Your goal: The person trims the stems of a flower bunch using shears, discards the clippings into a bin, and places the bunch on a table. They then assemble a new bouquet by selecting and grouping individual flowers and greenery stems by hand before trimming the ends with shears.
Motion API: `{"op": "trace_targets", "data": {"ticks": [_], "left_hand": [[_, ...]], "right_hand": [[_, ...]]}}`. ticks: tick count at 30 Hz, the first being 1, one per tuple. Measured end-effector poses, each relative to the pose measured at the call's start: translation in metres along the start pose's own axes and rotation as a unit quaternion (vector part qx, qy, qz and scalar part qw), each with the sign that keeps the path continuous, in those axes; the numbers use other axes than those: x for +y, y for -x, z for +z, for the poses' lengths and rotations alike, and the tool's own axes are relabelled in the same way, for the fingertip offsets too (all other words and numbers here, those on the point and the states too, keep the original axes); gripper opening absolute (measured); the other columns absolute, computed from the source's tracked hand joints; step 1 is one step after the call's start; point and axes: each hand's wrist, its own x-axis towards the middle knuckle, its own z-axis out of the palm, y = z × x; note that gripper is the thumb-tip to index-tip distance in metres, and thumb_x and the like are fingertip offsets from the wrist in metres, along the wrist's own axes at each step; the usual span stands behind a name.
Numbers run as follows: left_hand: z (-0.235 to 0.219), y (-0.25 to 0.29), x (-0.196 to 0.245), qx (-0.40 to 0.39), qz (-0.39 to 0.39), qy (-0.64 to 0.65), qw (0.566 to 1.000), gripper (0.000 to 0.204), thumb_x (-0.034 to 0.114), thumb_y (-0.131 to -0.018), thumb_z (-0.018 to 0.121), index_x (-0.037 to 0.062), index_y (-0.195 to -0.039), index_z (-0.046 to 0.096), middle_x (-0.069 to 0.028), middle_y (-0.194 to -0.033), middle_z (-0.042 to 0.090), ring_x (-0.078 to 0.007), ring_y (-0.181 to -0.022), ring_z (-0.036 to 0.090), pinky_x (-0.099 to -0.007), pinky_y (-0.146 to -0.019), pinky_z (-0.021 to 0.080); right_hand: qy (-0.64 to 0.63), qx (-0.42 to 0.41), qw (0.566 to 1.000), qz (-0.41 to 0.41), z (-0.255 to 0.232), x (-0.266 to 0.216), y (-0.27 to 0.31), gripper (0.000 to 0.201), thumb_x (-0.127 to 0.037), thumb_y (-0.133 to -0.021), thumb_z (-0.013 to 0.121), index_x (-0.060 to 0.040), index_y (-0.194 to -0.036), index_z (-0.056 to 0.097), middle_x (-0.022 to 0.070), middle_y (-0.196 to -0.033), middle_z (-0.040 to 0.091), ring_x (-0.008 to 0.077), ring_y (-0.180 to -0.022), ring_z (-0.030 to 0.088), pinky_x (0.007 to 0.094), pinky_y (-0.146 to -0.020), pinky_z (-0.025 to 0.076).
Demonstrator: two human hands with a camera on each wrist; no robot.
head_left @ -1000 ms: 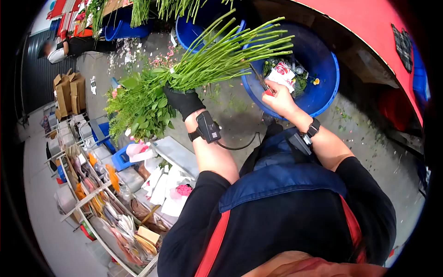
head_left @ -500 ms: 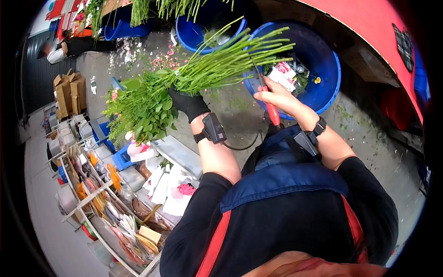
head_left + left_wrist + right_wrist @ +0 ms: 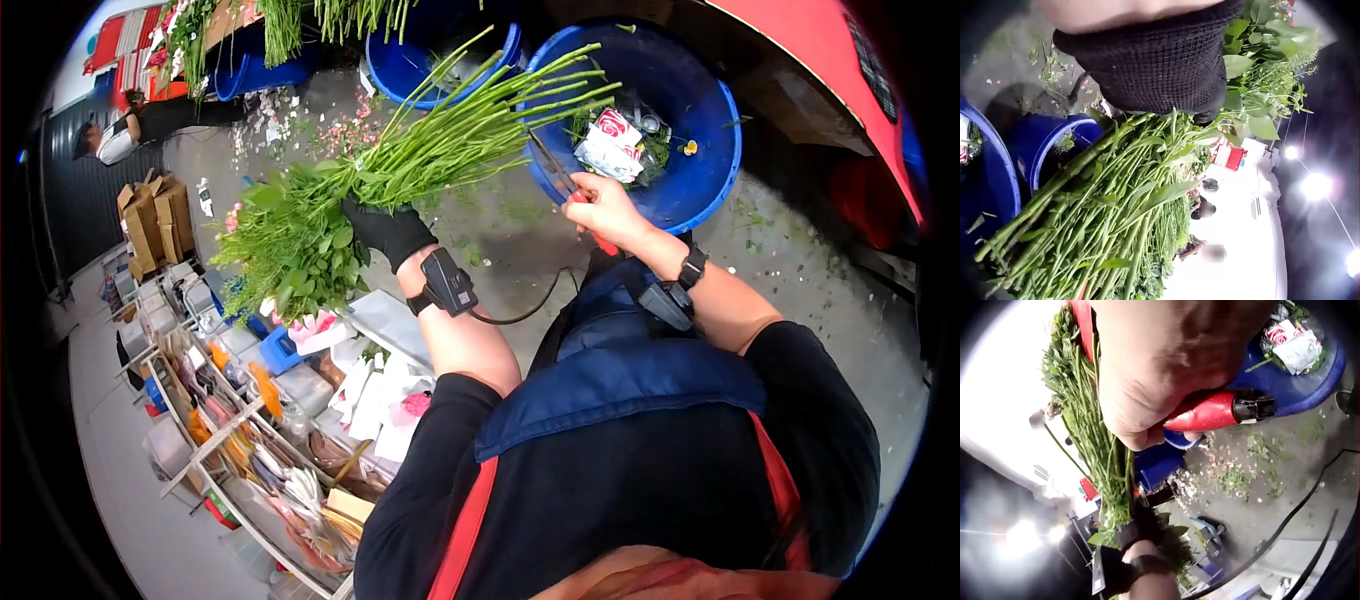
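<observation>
My left hand [image 3: 388, 230], in a black glove, grips a large flower bunch [image 3: 440, 165] around its middle. Its bare green stems fan out to the upper right over a blue tub, while leaves and a few pale pink blooms hang to the left. Red-handled pruning shears [image 3: 1204, 414] are in my bare right hand [image 3: 612, 212], whose fingers curl round the handles. The dark blades [image 3: 548, 158] point up and left, right by the lower stems near the tub's rim. In the left wrist view the glove [image 3: 1154, 72] hides the grip itself.
The large blue tub [image 3: 737, 150] contains clippings and white-and-red packaging [image 3: 612, 148]. Another blue tub [image 3: 372, 72] stands behind, with petals [image 3: 350, 130] scattered on the floor. Shelves of wrapping paper [image 3: 250, 440] fill the left. A person [image 3: 115, 142] is at far left.
Half a second ago my right fingers were more extended, with a long red handle showing; now they are curled in round the shears. The bunch has shifted slightly left in the head view.
</observation>
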Motion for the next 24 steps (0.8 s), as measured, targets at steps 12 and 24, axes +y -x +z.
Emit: {"op": "trace_targets", "data": {"ticks": [12,24], "left_hand": [[-0.025,-0.006,-0.011,-0.034,-0.039,-0.066,0.997,0.048,0.036,-0.096,0.033,0.0056,-0.129,0.050,-0.0141,-0.129,0.054,-0.0340,-0.115,0.052,-0.0487,-0.099,0.040],[-0.031,0.004,-0.016,0.004,-0.041,-0.085,0.996,0.040,0.030,-0.097,0.036,0.0046,-0.124,0.052,-0.0145,-0.122,0.056,-0.0315,-0.108,0.055,-0.0462,-0.094,0.045]], "right_hand": [[-0.016,-0.081,0.987,-0.139,-0.007,-0.019,-0.032,0.068,-0.011,-0.073,0.069,-0.0013,-0.136,0.043,0.0010,-0.104,0.053,0.0090,-0.090,0.051,0.0237,-0.080,0.045],[0.113,0.016,0.981,-0.158,-0.007,0.014,-0.024,0.076,-0.020,-0.071,0.074,0.0059,-0.134,0.040,0.0167,-0.127,0.048,0.0243,-0.112,0.051,0.0314,-0.098,0.040]]}}
